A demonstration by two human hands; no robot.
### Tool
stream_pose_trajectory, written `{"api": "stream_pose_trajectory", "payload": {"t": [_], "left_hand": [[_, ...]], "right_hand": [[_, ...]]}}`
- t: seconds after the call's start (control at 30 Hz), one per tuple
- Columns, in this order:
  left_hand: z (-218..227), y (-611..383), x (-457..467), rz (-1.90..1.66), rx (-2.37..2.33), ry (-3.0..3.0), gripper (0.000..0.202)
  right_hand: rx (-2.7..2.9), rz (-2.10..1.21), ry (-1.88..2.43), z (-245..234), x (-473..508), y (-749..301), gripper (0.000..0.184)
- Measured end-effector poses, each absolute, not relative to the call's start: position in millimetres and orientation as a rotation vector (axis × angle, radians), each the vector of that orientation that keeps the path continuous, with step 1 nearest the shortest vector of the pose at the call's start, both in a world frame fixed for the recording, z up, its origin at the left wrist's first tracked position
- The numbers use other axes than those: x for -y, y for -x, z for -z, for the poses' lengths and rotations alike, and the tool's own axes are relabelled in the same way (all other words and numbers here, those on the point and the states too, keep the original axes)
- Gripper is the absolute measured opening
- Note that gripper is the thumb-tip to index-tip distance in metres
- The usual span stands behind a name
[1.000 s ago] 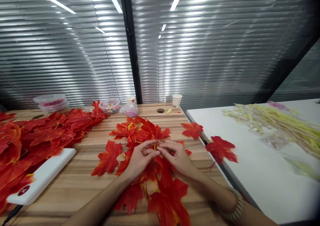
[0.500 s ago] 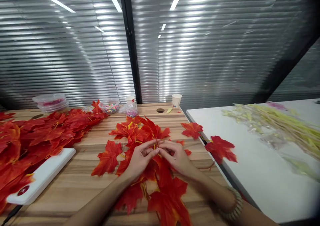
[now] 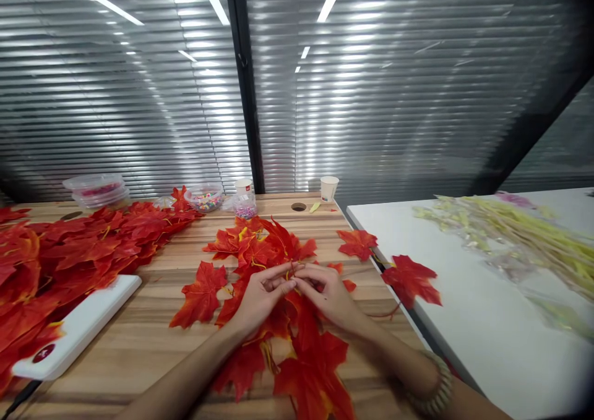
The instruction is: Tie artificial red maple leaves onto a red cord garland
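Note:
Red artificial maple leaves (image 3: pixel 320 370) on thin stems lie bunched in the middle of the wooden table, under and around both hands. My left hand (image 3: pixel 263 293) is closed in a pinch on a thin leaf stem (image 3: pixel 291 274). Meeting it from the other side, my right hand (image 3: pixel 327 290) pinches the same stem area, fingertips nearly touching the left ones. The exact spot where the stems cross is partly covered by the fingers. One loose leaf (image 3: pixel 199 294) rests left of my hands, and another red leaf (image 3: pixel 412 279) lies to the right, over the table edge.
A large heap of red leaves (image 3: pixel 88 247) covers the left side, beside a white power strip (image 3: pixel 81 327). Bead tubs (image 3: pixel 204 198), paper cups (image 3: pixel 329 188) and lidded plastic containers (image 3: pixel 97 191) stand at the back. Yellow stems (image 3: pixel 524 228) lie on the white table (image 3: pixel 417 222).
Both hands keep the same pinch with hardly any movement. The whole view has shifted very slightly.

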State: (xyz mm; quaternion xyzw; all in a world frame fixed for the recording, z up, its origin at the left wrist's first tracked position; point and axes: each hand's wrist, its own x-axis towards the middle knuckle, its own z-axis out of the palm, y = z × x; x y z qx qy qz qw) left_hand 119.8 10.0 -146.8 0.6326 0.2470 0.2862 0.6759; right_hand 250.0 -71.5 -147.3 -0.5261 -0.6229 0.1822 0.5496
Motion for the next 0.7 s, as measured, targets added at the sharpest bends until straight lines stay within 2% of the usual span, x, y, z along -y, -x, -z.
{"api": "stream_pose_trajectory", "payload": {"t": [0.7], "left_hand": [[149.4, -119.4, -11.8, -0.635, -0.538, -1.455, 0.041]], "right_hand": [[1.491, -0.445, 1.269, 148.4, 71.7, -251.5, 0.018]]}}
